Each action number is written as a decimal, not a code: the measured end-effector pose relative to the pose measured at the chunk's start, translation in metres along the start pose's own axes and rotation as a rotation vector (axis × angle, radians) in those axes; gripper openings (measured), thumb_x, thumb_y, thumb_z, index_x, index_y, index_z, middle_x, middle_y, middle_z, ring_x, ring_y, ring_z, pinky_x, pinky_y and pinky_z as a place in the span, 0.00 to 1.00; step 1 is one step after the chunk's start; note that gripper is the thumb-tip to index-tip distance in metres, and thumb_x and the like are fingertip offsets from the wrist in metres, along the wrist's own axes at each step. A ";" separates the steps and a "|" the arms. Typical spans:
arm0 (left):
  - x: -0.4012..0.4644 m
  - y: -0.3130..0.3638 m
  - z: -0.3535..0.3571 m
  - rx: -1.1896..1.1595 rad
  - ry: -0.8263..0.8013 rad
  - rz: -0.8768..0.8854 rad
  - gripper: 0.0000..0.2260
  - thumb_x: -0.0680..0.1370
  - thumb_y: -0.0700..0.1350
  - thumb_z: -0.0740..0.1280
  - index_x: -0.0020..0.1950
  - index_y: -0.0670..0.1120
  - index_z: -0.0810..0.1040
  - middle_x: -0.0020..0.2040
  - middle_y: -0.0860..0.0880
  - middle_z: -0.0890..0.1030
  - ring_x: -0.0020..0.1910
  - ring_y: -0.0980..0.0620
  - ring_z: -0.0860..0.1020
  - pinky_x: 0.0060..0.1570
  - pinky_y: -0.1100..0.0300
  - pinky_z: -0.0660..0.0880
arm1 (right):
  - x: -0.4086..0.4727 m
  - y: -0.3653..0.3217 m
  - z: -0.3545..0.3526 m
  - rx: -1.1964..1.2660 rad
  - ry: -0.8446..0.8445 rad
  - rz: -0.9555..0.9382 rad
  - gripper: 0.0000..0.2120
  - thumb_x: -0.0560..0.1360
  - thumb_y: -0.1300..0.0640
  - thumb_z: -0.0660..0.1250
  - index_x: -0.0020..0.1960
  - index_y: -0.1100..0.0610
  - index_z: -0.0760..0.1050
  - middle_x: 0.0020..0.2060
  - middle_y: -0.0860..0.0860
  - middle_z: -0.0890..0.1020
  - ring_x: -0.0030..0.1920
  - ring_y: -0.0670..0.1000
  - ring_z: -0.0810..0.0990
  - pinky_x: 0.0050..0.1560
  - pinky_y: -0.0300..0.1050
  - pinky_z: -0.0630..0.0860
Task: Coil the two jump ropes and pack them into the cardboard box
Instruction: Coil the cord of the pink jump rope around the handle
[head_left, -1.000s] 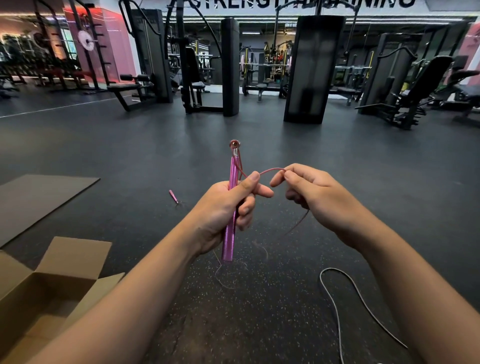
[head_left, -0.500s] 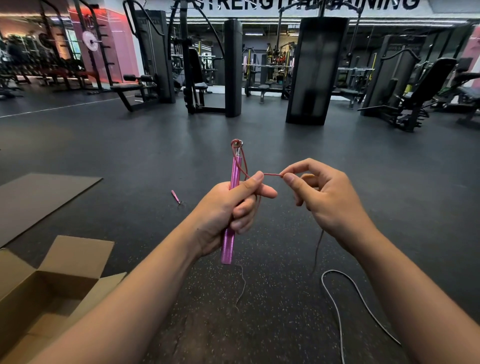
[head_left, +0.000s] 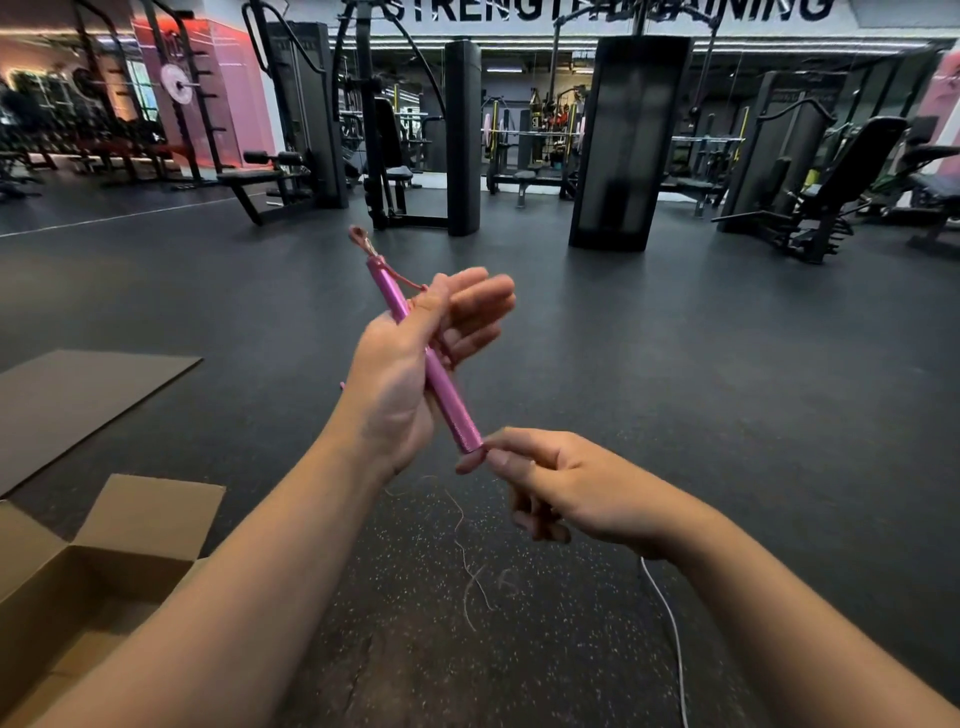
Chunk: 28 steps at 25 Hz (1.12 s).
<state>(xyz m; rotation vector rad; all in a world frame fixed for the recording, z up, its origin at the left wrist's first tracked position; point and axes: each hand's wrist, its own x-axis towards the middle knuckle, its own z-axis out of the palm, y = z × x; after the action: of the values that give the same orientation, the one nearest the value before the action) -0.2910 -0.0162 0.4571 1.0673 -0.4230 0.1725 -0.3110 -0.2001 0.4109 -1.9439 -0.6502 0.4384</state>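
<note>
The cardboard box (head_left: 78, 587) is sitting open at the lower left on the dark gym floor (head_left: 675, 389), its flaps spread. A thin white rope (head_left: 670, 618) is trailing across the floor at the lower right, under the right forearm. Between the arms, a fine pinkish cord (head_left: 465, 561) is lying in loose squiggles on the floor (blurred, so its full run is hard to follow). The right hand (head_left: 561, 488) is pinching the lower end of the pink handle (head_left: 436, 374), thumb and forefinger closed together on its tip. Just above, the left hand (head_left: 410, 364) is cradling the same handle, which is tilting up and to the left; its thumb is lying along the handle while the fingers are loosely spread rather than closed. A reddish cord is looping from the handle's top end down to the left thumb. A flat cardboard sheet (head_left: 78, 400) is lying further left. Weight machines (head_left: 628, 140) are standing well beyond.
</note>
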 end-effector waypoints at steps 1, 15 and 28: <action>0.000 -0.001 -0.008 0.305 -0.004 0.031 0.15 0.87 0.44 0.58 0.62 0.38 0.79 0.51 0.45 0.89 0.54 0.49 0.86 0.56 0.56 0.82 | -0.002 -0.008 -0.004 -0.094 -0.033 -0.025 0.10 0.85 0.52 0.62 0.61 0.47 0.80 0.30 0.49 0.75 0.33 0.52 0.72 0.31 0.42 0.69; -0.021 -0.014 0.003 0.418 -0.274 -0.301 0.16 0.79 0.53 0.64 0.44 0.41 0.82 0.26 0.48 0.78 0.23 0.52 0.74 0.29 0.60 0.72 | -0.006 -0.030 -0.047 -0.012 0.586 -0.228 0.04 0.78 0.58 0.72 0.52 0.57 0.83 0.34 0.52 0.84 0.30 0.45 0.74 0.36 0.38 0.72; -0.022 -0.014 0.006 0.304 -0.259 -0.262 0.15 0.81 0.48 0.62 0.52 0.39 0.84 0.33 0.48 0.83 0.28 0.53 0.78 0.34 0.62 0.77 | -0.004 -0.023 -0.051 0.063 0.684 -0.215 0.03 0.80 0.57 0.71 0.50 0.57 0.79 0.33 0.54 0.86 0.24 0.51 0.70 0.26 0.41 0.66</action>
<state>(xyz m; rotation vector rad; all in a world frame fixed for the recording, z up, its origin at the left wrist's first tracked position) -0.3082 -0.0269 0.4392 1.4406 -0.4938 -0.1412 -0.2918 -0.2302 0.4536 -1.7820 -0.3791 -0.3326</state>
